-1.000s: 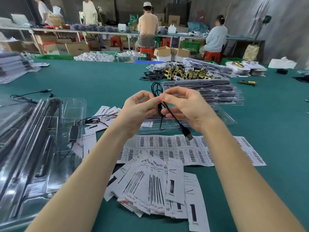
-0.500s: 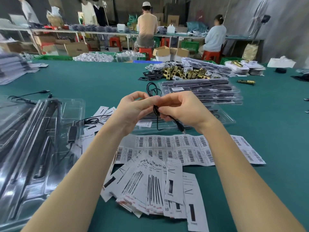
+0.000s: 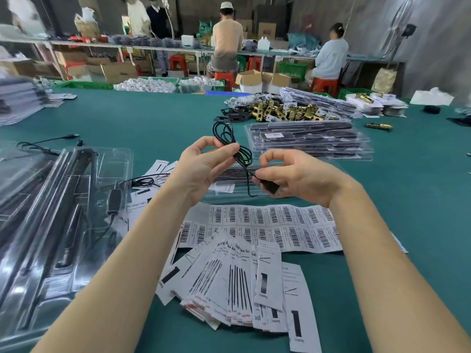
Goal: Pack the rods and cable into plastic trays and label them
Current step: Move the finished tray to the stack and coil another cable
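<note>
A thin black cable (image 3: 224, 135) is coiled in loops above the green table. My left hand (image 3: 204, 165) pinches the coil between thumb and fingers. My right hand (image 3: 293, 175) grips the cable's black plug end, a little lower and to the right. Beneath both hands lies a clear plastic tray (image 3: 229, 192) with black rods in it. A sheet of barcode labels (image 3: 280, 225) lies nearer to me, and a fan of printed paper cards (image 3: 237, 281) nearer still.
Open clear trays (image 3: 51, 212) with rods and a cable lie at the left. A stack of packed trays (image 3: 308, 141) sits behind my right hand, brass parts (image 3: 280, 112) beyond it. People work at benches at the back.
My hands have drawn apart: the right went down and right with the plug end, the left keeps the coil, which now shows larger loops.
</note>
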